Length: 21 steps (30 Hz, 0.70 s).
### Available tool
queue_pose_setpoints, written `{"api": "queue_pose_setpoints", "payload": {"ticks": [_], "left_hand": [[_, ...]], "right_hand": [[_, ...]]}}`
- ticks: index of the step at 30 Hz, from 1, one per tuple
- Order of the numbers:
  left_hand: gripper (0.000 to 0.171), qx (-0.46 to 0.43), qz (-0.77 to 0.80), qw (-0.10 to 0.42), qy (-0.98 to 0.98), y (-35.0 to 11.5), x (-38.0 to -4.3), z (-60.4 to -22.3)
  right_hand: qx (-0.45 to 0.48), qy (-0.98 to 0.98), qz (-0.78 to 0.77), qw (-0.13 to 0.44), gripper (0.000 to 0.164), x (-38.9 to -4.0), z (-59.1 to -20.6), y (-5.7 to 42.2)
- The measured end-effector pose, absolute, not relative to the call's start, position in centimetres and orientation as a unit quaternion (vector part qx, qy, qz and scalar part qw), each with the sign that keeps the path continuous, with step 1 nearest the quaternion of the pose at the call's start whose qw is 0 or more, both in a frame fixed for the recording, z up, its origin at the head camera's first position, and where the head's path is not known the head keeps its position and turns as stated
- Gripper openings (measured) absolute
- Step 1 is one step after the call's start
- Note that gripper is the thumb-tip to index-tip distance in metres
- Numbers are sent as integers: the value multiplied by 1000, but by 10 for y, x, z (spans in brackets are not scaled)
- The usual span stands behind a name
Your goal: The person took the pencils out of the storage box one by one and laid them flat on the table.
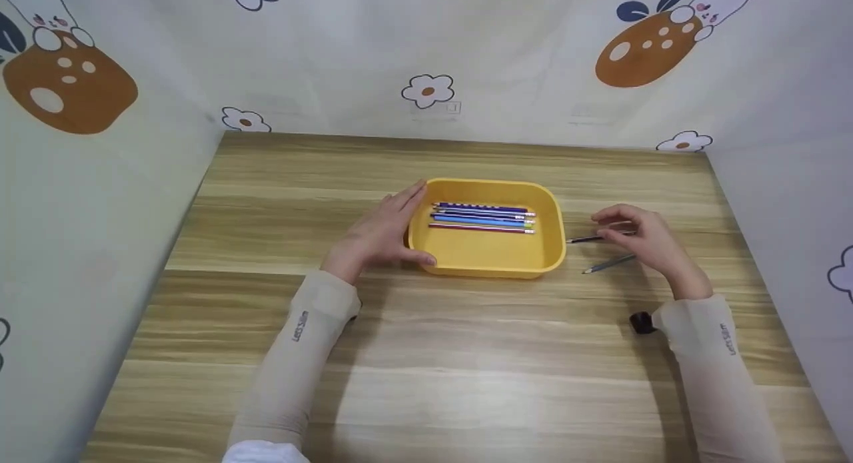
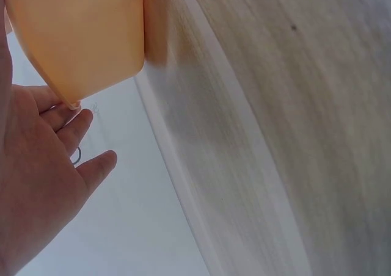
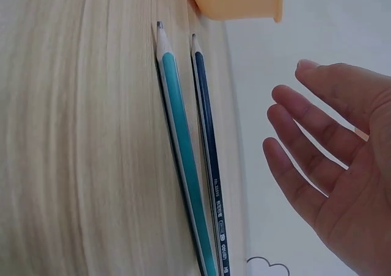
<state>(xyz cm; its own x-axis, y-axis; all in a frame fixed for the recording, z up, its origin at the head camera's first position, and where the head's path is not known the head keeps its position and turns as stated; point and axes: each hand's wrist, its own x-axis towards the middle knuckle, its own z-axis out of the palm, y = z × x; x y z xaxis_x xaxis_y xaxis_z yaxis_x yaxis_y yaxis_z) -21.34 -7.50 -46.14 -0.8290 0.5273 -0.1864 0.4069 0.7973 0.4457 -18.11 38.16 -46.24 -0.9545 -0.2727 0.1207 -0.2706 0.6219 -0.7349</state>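
My left hand point(image 1: 383, 231) rests against the left end of a yellow plastic tray point(image 1: 486, 272), its fingers along the rim and thumb spread toward the near corner. In the left wrist view the fingertips touch the rim of the tray point(image 2: 91, 41). Inside the tray lie several pencils point(image 1: 481, 220), side by side, in purple, blue and dark red. My right hand point(image 1: 650, 243) hovers right of the tray with loosely bent fingers, holding nothing. Two pencils lie on the table below it: a teal one point(image 3: 178, 114) and a dark blue one point(image 3: 206, 108), tips toward the tray.
The wood-grain table point(image 1: 433, 356) carries the tray near its middle. Pale fabric walls point(image 1: 333, 70) with flower and rabbit prints enclose it at the back and both sides. A small black device point(image 1: 642, 322) sits at the right cuff.
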Motion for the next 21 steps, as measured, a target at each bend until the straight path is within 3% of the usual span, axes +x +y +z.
{"api": "queue_pose_setpoints", "payload": {"ticks": [17, 21], "left_hand": [[127, 251, 174, 139, 942, -74, -214, -461], [128, 256, 173, 138, 941, -76, -214, -462]], "right_hand": [[-162, 898, -408, 17, 25, -165, -432, 351], [-163, 895, -415, 17, 25, -171, -443, 353]]}}
